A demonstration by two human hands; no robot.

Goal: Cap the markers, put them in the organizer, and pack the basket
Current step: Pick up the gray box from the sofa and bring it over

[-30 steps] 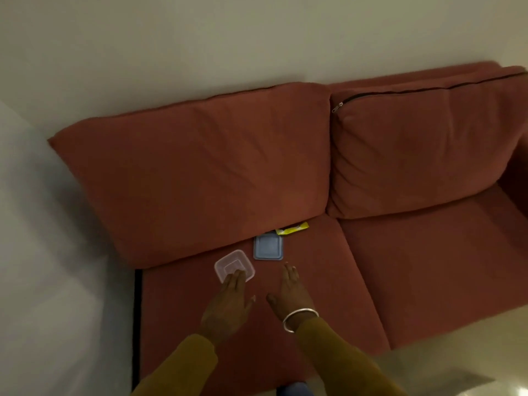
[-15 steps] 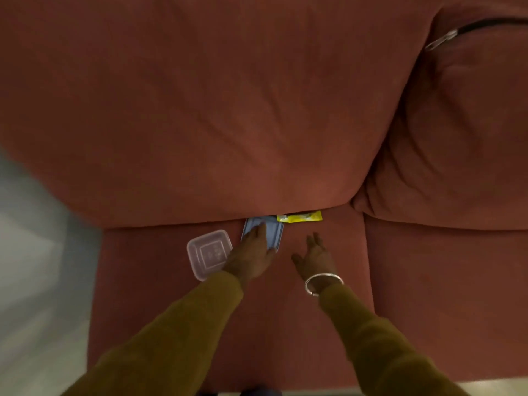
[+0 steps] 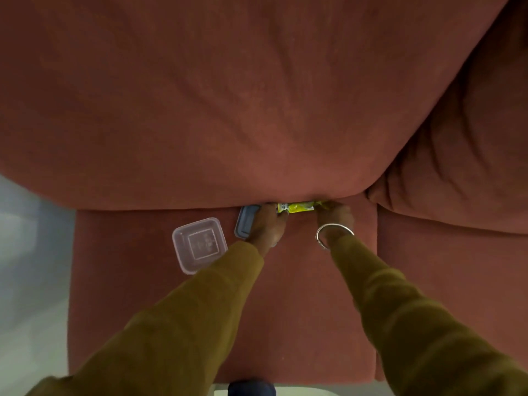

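Yellow film: packet [image 3: 297, 207] pinched at both ends, left hand [image 3: 268, 225] on its left end, right hand [image 3: 335, 215] on its right. Packet lies in the far seat crease, under the back cushion [image 3: 257, 110]. Touching the left hand: blue lid [image 3: 245, 221]; further left, clear container [image 3: 199, 245]. Risk: slack pinch, packet slides deeper into the crease.

Our left hand [image 3: 268, 224] covers most of the blue lid [image 3: 245, 221]. With our right hand [image 3: 334, 217] it hides the ends of the yellow packet [image 3: 298, 207], and we cannot read the packet's print. The frame's bottom edge cuts off a dark blue thing [image 3: 251, 388].
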